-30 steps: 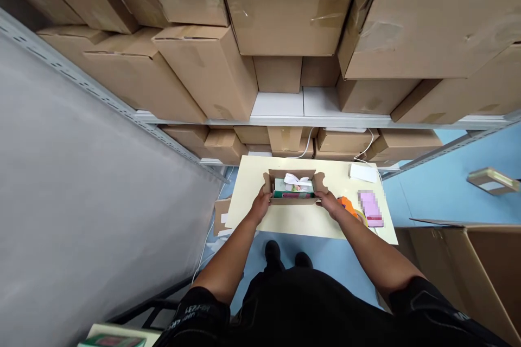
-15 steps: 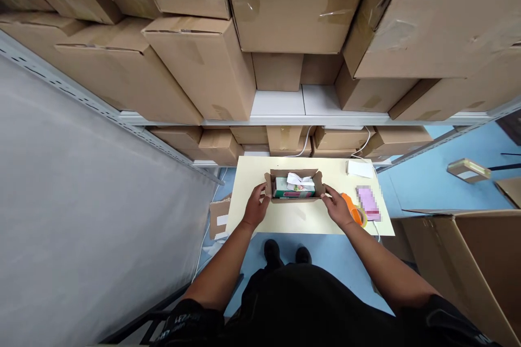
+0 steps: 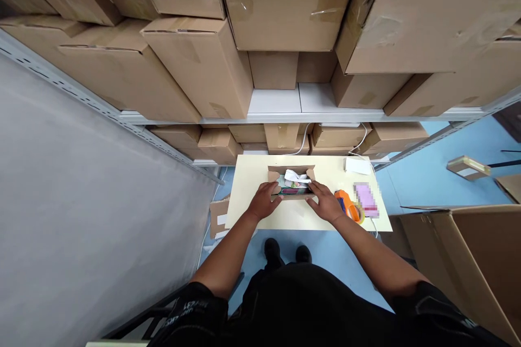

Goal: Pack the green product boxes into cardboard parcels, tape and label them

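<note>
A small open cardboard box (image 3: 291,168) stands on the pale yellow table, its side flaps leaning inward. Inside it lies a green and white printed carton (image 3: 288,191) with a crumpled white paper (image 3: 296,177) on top. My left hand (image 3: 264,200) grips the box at its left end, fingers on the left flap and thumb by the front wall. At the right end, my right hand (image 3: 324,201) grips it the same way, fingertips over the right flap. Close to my right hand lies an orange tape dispenser (image 3: 348,207) with a roll of clear tape.
The table (image 3: 248,184) also carries a pixelated pink item (image 3: 366,199) and a white box (image 3: 357,166) with a cable. Shelves (image 3: 277,102) of cardboard boxes rise behind. A large open carton (image 3: 439,244) stands at right, a grey wall (image 3: 101,200) at left.
My hands let go of the box's ends, drew slightly apart, then came inward onto the side flaps. Those flaps stood outward before and now tilt in over the carton.
</note>
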Demonstrator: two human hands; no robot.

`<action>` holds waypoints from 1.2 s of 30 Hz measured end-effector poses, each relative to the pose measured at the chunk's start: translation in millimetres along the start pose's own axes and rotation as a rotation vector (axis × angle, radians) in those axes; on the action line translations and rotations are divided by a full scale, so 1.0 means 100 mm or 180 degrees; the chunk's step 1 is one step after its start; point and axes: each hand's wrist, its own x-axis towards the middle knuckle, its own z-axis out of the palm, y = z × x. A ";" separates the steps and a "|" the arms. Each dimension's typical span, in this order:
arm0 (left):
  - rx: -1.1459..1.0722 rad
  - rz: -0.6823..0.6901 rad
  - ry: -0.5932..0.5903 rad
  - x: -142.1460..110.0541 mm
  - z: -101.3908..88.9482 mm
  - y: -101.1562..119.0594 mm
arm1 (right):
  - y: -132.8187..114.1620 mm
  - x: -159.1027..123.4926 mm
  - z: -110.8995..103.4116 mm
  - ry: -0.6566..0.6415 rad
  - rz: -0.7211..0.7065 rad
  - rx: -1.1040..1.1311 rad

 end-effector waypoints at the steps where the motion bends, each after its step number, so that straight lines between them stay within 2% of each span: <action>1: 0.0065 -0.0002 -0.0061 0.02 -0.02 0.00 | -0.01 0.02 -0.02 -0.0053 -0.0020 -0.0114; 7: 0.0569 0.0047 -0.0431 0.09 -0.14 0.03 | -0.11 0.18 -0.20 -0.0608 -0.0076 -0.0690; 11: 0.0481 0.0115 -0.0597 0.19 -0.16 0.09 | -0.14 0.24 -0.24 -0.0675 0.0054 -0.0818; 15: 0.0505 0.0066 -0.0725 0.33 -0.13 0.14 | -0.15 0.26 -0.24 -0.0755 -0.0150 -0.0991; 17: 0.0834 0.0094 -0.0849 0.40 -0.11 0.17 | -0.17 0.29 -0.24 -0.0881 -0.0155 -0.1119; 21: 0.1948 0.0187 -0.1216 0.46 -0.08 0.25 | -0.24 0.40 -0.27 -0.1218 -0.0003 -0.1369; 23: 0.2288 0.0239 -0.1241 0.47 -0.07 0.27 | -0.26 0.45 -0.28 -0.1352 0.0026 -0.1461; 28: 0.2448 0.0358 -0.1060 0.50 -0.09 0.31 | -0.29 0.53 -0.29 -0.1342 0.0001 -0.1536; 31: 0.2505 0.0423 -0.1314 0.58 -0.09 0.33 | -0.30 0.55 -0.29 -0.1345 0.0007 -0.1562; 36: 0.2621 0.0269 -0.1758 0.77 -0.06 0.32 | -0.29 0.56 -0.28 -0.1331 -0.0014 -0.1529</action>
